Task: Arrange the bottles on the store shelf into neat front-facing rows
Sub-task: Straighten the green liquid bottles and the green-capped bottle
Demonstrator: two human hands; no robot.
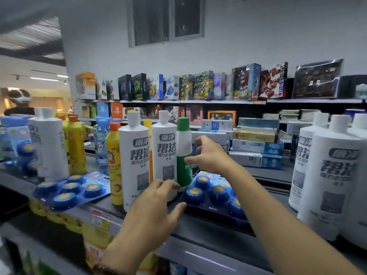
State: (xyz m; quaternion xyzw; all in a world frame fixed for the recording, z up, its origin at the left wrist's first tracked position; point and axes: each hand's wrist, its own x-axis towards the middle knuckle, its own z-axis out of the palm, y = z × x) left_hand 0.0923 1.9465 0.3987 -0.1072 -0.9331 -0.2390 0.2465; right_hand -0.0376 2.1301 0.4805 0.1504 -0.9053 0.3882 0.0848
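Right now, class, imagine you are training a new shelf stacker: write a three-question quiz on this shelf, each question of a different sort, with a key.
1. True or false: the green bottle lies on its side.
2. The yellow bottle has which cap colour? A orange, B blue, C black.
3. Which wrist wears the bracelet?
Key: 1 false, it stands upright; 2 A; 3 left.

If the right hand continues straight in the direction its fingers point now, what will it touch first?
Probably the green bottle: the right hand points left at it, thumb nearly touching, though depth is unclear.
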